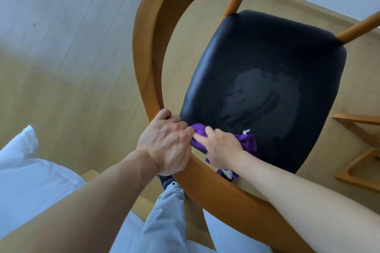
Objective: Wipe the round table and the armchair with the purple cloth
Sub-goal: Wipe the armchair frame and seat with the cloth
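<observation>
Overhead, looking down through the curved wooden back rail (152, 26) of the armchair (205, 187) onto its dark seat (267, 63). Left hand (166, 141) is clenched round the rail at the near side, steadying the frame. Right hand (223, 148) presses the purple cloth (247, 141) against the near edge of the seat, fingers fairly straight and pointing toward the left hand; whether the thumb pinches a fold underneath is hidden, probably not. Cloth lies bunched under and just beyond the right palm, long axis running along the seat's near edge, one end touching the left knuckles. Smeared patch (261, 96) shows mid-seat, away from the cloth toward the far side, so the next stroke would push forward from the right hand. Round table not identifiable in view.
</observation>
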### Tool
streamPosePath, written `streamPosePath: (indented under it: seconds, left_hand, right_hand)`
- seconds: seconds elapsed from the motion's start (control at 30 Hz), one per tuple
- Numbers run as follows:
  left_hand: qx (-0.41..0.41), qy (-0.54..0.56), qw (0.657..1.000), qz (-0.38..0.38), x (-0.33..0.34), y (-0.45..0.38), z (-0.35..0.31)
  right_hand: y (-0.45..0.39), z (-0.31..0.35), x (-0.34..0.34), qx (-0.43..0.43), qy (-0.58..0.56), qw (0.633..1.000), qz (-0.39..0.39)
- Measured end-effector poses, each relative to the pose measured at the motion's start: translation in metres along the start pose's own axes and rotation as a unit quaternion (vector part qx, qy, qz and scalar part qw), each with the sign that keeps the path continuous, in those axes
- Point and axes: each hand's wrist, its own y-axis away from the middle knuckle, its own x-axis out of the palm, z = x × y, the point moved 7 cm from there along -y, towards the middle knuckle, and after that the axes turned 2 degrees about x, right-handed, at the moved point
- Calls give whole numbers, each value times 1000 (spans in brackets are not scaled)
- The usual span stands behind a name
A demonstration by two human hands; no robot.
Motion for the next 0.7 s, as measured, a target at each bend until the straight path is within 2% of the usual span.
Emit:
streamPosePath:
  seconds: [0.13,0.2,0.27,0.33,0.37,0.43,0.5,0.53,0.6,0.67,0.7]
  left_hand:
    - [29,-42,994,99,-2,-10,-4]
    - [40,-43,991,120,-1,-13,-4]
    - [41,-47,989,132,3,-14,-2]
    - [44,-48,989,136,5,-16,-4]
    - [50,-51,989,131,5,-17,-4]
    - [62,-53,989,123,2,-18,-5]
    - [63,-41,990,117,2,-17,-5]
    - [64,-35,991,109,1,-16,-4]
    - [66,-21,993,95,0,-15,-4]
    - [70,-7,993,91,0,-15,-3]
    - [70,-4,994,89,0,-15,-3]
  right_hand:
    - [41,-20,16,-131,115,977,125]
    - [29,-52,-3,-136,141,974,110]
    - [2,-105,-41,-48,135,989,30]
    - [-13,-175,-81,114,83,989,-51]
    - [-13,-209,-95,201,35,975,-83]
    - [-6,-256,-102,348,-95,925,-122]
    - [-7,-253,-91,390,-167,896,-129]
    - [-8,-236,-84,378,-171,901,-130]
    - [-15,-179,-74,283,-153,940,-109]
    - [-12,-108,-51,117,-75,990,-19]
    - [-5,-77,-36,33,-31,998,34]
